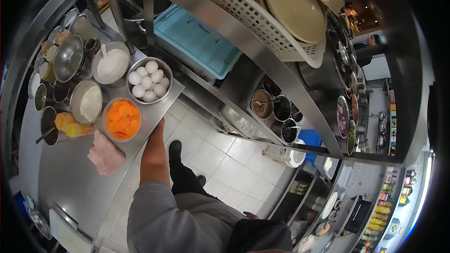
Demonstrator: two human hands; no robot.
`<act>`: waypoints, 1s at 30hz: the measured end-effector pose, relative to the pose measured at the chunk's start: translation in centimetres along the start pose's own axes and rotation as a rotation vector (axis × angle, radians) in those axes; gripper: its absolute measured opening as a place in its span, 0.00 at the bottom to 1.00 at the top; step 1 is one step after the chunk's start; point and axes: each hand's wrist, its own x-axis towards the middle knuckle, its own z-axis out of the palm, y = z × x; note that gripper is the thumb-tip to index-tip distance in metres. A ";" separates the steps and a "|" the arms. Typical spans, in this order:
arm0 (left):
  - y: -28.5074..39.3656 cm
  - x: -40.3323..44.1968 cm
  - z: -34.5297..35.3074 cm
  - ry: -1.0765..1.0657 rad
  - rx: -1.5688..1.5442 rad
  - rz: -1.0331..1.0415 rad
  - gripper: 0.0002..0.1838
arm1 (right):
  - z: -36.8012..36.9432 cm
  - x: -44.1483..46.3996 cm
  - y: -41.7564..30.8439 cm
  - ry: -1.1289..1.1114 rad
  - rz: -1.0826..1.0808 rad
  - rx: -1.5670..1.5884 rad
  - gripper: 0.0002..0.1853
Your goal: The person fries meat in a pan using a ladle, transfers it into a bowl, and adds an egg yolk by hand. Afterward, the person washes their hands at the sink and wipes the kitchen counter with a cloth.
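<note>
My left arm reaches to the edge of the steel counter [117, 192]. Only a sliver of my left hand [161, 122] shows there; its fingers are hidden by the edge. Close by on the counter stand a steel bowl of white eggs [149, 82] and a clear tub of sliced carrots [123, 119]. A pink cloth [106, 153] lies crumpled beside the tub. Low beside my body, my right hand [251, 215] shows in part, its fingers loosely apart with nothing visible in them.
Bowls of white powder [111, 63], yellow-filled bottles [77, 129] and steel bowls crowd the counter. Above a blue-lidded box [197, 42], a white basket [300, 51] holds plates. Pots of sauce [262, 104] stand across the tiled floor [225, 159]. Another person [370, 42] is far back.
</note>
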 end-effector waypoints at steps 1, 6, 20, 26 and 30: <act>-0.2 -0.2 0.2 0.003 0.033 -0.006 0.23 | -0.8 -0.3 -0.8 -0.001 0.004 -0.007 0.32; -1.2 -1.5 0.7 0.060 0.198 -0.009 0.21 | -1.7 1.8 0.3 0.066 -0.021 0.052 0.31; 8.0 -20.5 -22.7 0.175 -0.306 -0.075 0.11 | -17.1 24.2 -0.9 -0.158 -0.464 -0.572 0.17; 8.8 -36.1 -28.8 0.199 -0.257 -0.185 0.11 | -19.3 31.8 -11.2 -0.105 -0.412 -0.325 0.13; 8.5 -43.5 -30.3 0.243 -0.233 -0.240 0.10 | -14.7 32.3 -16.5 -0.276 -0.775 -0.569 0.12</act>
